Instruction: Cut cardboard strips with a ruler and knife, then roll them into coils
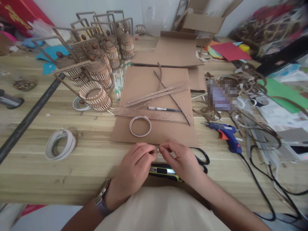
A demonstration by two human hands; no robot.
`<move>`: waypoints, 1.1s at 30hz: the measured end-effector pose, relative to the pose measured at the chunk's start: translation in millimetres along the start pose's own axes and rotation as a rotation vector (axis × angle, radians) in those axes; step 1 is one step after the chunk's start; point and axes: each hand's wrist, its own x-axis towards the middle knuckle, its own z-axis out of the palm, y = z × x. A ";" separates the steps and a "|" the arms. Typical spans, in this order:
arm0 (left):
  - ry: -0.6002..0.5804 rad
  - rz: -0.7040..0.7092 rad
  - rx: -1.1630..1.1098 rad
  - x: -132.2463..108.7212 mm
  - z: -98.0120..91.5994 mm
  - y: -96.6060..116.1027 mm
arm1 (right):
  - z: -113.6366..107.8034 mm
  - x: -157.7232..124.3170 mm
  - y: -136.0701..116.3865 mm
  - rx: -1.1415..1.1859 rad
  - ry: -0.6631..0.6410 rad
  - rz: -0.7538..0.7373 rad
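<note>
My left hand [136,165] and my right hand [180,158] meet fingertip to fingertip at the near edge of the cardboard sheet [156,131]. Both are closed in a pinch. A tiny pale bit shows at the right fingertips, too small to name; whatever the left fingers hold is hidden. Beneath the hands lies a utility knife [166,171], partly covered by the right hand. Black scissor handles [203,157] stick out beside that hand. Just beyond the fingers, a tape ring [130,127] rests on the cardboard, with a pen [165,109] and corrugated cardboard strips [156,95] behind it.
A blue glue gun [225,133] lies on the right, its cord running toward the table's front edge. Several striped lantern-like cardboard pieces [96,96] with handles stand at the back left. White tape rolls [60,144] sit on the left. Curled brown strips [250,72] pile up at right.
</note>
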 end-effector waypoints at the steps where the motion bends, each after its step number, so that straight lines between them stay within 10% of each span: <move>1: 0.002 -0.007 0.003 -0.4 0.1 -0.3 | 0.2 -0.2 -0.4 0.001 0.011 0.002; 22: -0.025 -0.005 -0.005 -4.9 4.9 -0.8 | 8.8 -6.0 -1.2 -0.362 0.153 -0.242; 33: 0.017 -0.011 -0.031 -2.7 2.4 -1.1 | 2.2 0.9 -2.0 0.157 0.001 0.165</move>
